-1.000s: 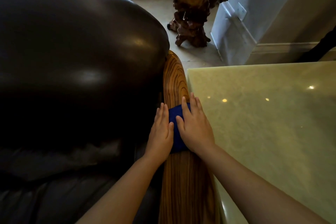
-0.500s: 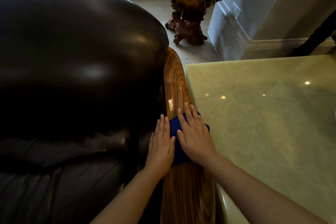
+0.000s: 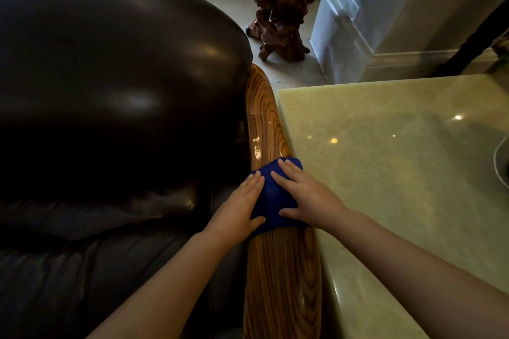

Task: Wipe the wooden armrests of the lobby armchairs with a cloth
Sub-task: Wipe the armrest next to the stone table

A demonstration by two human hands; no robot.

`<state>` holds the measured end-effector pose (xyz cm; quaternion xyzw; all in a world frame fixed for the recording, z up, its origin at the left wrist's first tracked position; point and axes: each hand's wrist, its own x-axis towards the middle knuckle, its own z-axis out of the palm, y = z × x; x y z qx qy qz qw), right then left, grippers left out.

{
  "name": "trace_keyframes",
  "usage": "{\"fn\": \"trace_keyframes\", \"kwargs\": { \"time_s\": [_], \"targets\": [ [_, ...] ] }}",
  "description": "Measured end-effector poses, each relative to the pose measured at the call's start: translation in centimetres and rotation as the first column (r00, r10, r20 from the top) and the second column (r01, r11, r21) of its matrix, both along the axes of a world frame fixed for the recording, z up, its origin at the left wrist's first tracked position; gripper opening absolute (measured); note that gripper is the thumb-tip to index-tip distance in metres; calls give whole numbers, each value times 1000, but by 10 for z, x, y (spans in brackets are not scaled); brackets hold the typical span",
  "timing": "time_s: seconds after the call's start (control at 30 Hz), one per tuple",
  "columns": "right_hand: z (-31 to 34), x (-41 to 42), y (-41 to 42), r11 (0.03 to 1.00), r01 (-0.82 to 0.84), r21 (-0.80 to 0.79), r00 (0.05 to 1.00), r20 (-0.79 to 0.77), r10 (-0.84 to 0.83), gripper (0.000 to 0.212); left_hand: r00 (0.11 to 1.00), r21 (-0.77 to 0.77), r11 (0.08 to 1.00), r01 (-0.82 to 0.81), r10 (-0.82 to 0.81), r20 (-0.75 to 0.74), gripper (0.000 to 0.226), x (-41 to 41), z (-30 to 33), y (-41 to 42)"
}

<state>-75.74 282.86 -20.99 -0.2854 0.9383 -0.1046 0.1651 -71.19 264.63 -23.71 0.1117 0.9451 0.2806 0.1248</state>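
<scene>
A glossy wooden armrest [image 3: 278, 278] with dark grain runs from the bottom centre up to the back of a dark leather armchair [image 3: 110, 91]. A blue cloth [image 3: 271, 195] is draped across the armrest about midway along it. My left hand [image 3: 239, 212] lies flat on the cloth's left side, over the inner edge of the armrest. My right hand [image 3: 305, 198] presses flat on the cloth's right side, fingers pointing up the armrest. The cloth's middle shows between my two hands.
A pale green stone tabletop [image 3: 399, 173] sits directly against the armrest's right edge. A carved dark wood sculpture [image 3: 281, 5] stands on the tiled floor beyond the armrest. A white pillar base [image 3: 347, 36] rises at the upper right.
Both hands and the cloth have slid back along the armrest toward me, uncovering more of the shiny wood beyond them. The camera has shifted slightly.
</scene>
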Motion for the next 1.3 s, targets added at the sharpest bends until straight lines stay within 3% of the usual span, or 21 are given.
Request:
{"fn": "trace_keyframes", "kwargs": {
  "time_s": [0.27, 0.47, 0.6, 0.73, 0.8, 1.07, 1.3],
  "targets": [
    [-1, 40, -4, 996, 90, -23, 990, -107, -92, 67, 991, -11, 997, -81, 79, -107, 66, 28, 2, 9],
    [0, 75, -4, 999, 39, 28, 993, -112, -36, 59, 983, -22, 992, -122, 117, -142, 60, 72, -2, 16],
    [11, 93, 0, 1000, 14, 9, 1000, -7, -14, 53, 997, -25, 997, -67, 66, -29, 57, 95, 4, 17],
    [42, 100, 1, 993, 113, -29, 965, 241, -103, 38, 968, 120, 993, -14, -16, 251, 44, 105, 33, 9],
    [58, 100, 1, 987, 152, -43, 938, 320, -130, 34, 961, 133, 991, -6, -31, 274, 41, 102, 51, 7],
    [147, 86, 9, 930, 318, -186, 926, 273, -262, 36, 989, 148, 985, -90, 70, 133, 44, 74, 151, 14],
    [274, 82, 5, 925, 208, -317, 972, 170, -161, 36, 987, 207, 968, -143, 156, -49, 42, 83, 278, 0]
  ]
}}
